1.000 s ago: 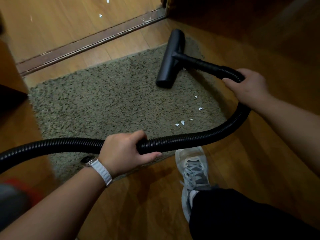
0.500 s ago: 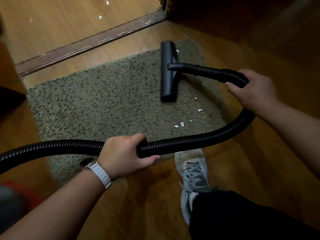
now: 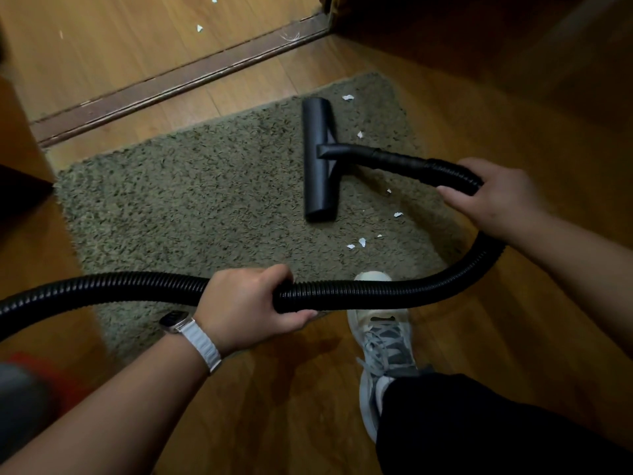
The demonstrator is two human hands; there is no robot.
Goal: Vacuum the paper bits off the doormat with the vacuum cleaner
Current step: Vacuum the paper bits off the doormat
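A shaggy grey-green doormat (image 3: 191,207) lies on the wooden floor. The black vacuum nozzle (image 3: 319,159) rests flat on the mat's right half, lengthwise front to back. White paper bits (image 3: 362,242) lie to the right of the nozzle, with one more bit (image 3: 348,97) near the mat's far edge. My right hand (image 3: 493,197) grips the ribbed black hose (image 3: 394,293) just behind the nozzle's tube. My left hand (image 3: 246,306), with a white-strapped watch, grips the hose further back, over the mat's near edge.
A dark door threshold (image 3: 178,77) runs along the far side, with paper bits (image 3: 199,28) on the floor beyond it. My grey sneaker (image 3: 380,337) stands at the mat's near right corner. A dark cabinet edge (image 3: 20,186) is at the left, a blurred red-grey object (image 3: 30,389) at lower left.
The nozzle has slid toward me and slightly right across the mat, turning straight front to back. Paper bits near the mat's far edge have come into sight behind it. Both hands kept their grip.
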